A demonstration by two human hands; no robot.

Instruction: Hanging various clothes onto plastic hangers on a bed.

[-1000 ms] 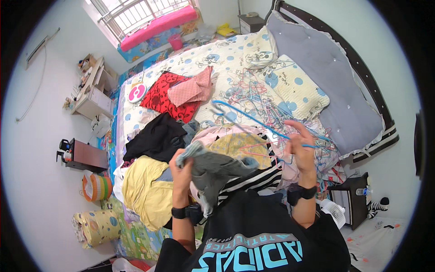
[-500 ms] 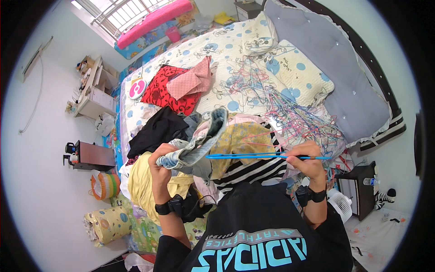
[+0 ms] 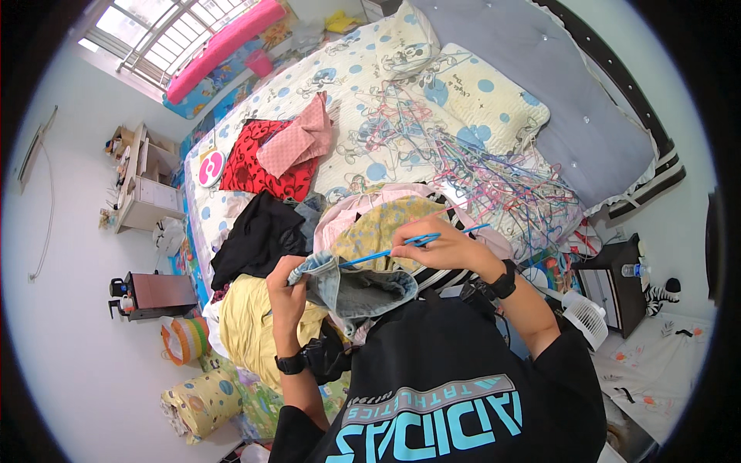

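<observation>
My left hand (image 3: 285, 284) is closed on the edge of a light-blue denim garment (image 3: 356, 295), whose opening gapes toward the right. In my right hand (image 3: 441, 245) is a thin blue clothes hanger (image 3: 370, 257), pinched between the fingers. Its left end reaches the denim's upper edge; I cannot tell whether it is inside the opening. Under and behind the hands lie a yellow patterned cloth (image 3: 363, 235), a pink garment (image 3: 337, 224) and a black-and-white striped cloth (image 3: 432, 278). A black garment (image 3: 258, 239) and a pale yellow one (image 3: 245, 320) lie by my left hand.
A tangled heap of coloured hangers (image 3: 502, 181) covers the bed's right part. Farther back are a red patterned cloth (image 3: 247, 158) and a pink checked cloth (image 3: 297, 147). A white fan (image 3: 585, 318) stands at right, a striped basket (image 3: 185, 341) at left.
My right hand has moved left with the hanger, bringing it to the denim. The denim has dropped lower and its opening has swung to the right. The view has shifted slightly.
</observation>
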